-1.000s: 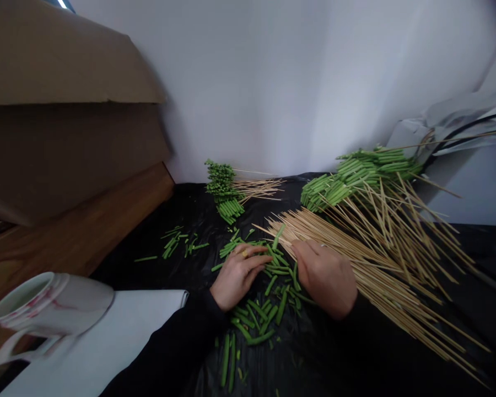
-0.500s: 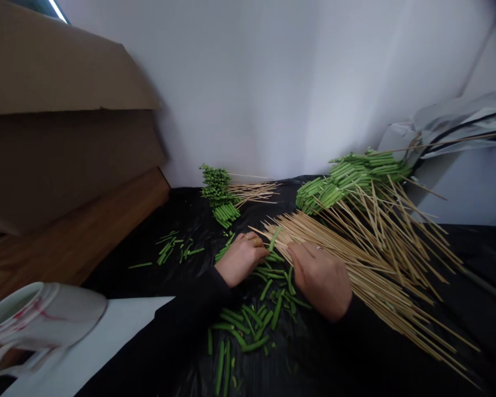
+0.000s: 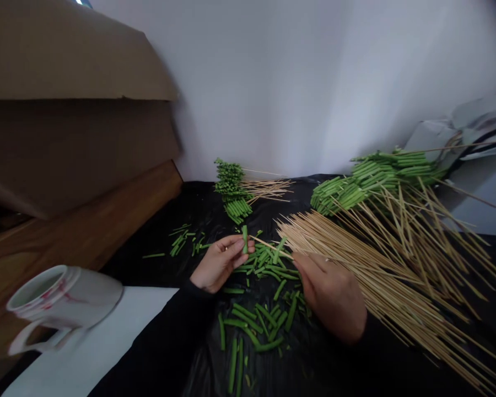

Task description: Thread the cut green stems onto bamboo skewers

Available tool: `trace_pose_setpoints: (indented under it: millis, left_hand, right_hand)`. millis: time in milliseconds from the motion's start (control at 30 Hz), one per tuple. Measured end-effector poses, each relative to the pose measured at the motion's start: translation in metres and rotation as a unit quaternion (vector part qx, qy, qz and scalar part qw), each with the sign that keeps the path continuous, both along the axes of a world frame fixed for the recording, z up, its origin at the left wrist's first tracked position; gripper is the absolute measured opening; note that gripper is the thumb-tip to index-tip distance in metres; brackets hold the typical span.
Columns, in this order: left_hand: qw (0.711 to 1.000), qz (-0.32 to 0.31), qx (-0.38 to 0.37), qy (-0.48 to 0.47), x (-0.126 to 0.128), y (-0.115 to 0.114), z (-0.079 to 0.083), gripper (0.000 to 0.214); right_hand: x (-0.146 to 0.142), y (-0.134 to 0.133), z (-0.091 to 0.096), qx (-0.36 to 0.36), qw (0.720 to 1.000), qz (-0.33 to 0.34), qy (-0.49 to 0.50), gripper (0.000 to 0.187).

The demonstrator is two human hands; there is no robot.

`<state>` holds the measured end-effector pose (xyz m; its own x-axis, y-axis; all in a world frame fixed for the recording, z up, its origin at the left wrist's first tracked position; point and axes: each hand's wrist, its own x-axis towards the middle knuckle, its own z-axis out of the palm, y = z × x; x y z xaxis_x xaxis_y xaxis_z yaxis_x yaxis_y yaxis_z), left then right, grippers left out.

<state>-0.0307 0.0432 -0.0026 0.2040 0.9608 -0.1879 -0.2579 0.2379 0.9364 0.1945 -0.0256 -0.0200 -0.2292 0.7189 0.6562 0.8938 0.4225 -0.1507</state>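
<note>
My left hand [image 3: 218, 263] pinches a short piece of green bean [image 3: 244, 240] upright between thumb and fingers. In my right hand [image 3: 334, 295] is a thin bamboo skewer [image 3: 265, 242], its tip pointing left and close to that piece; whether it touches is too fine to tell. Another piece of green bean [image 3: 279, 250] sits across the skewer, apparently threaded on it, just left of my right fingers. Below both hands, loose cut green beans [image 3: 268, 322] lie scattered over black plastic sheeting [image 3: 190, 325]. A large heap of bare skewers [image 3: 355, 264] spreads beside my right hand.
Finished-looking bean skewers are stacked in a small pile [image 3: 233, 190] at the back and a larger pile [image 3: 380, 176] at the back right. A stained white mug [image 3: 82, 298] stands on a white sheet [image 3: 149, 298] at left, near a cardboard box [image 3: 78, 132]. A wall [image 3: 281, 99] rises behind.
My left hand has moved left, away from the heap of skewers, and now holds up a bean piece. The skewer in my right hand now shows clear of the heap. The view has shifted slightly.
</note>
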Motion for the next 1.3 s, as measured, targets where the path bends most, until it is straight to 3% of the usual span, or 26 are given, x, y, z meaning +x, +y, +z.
trace_pose_setpoints:
  millis: [133,300,1300]
  left_hand:
    - [0.995,-0.019,-0.055,-0.077,-0.0005,-0.0014,0.001,0.015]
    - [0.992,0.0,-0.078,-0.095,-0.0005,-0.0011,0.0006,0.012]
    - [0.999,0.014,-0.031,-0.034,-0.0002,-0.0007,-0.0005,0.029]
  right_hand:
    - [-0.0021,-0.0019,-0.0025,0.017,1.0,0.006,-0.011,0.026]
    - [-0.0024,-0.0025,-0.0039,0.027,0.999,0.008,-0.031,0.027]
    - [-0.004,-0.005,-0.0028,0.01,0.999,0.002,-0.05,0.027]
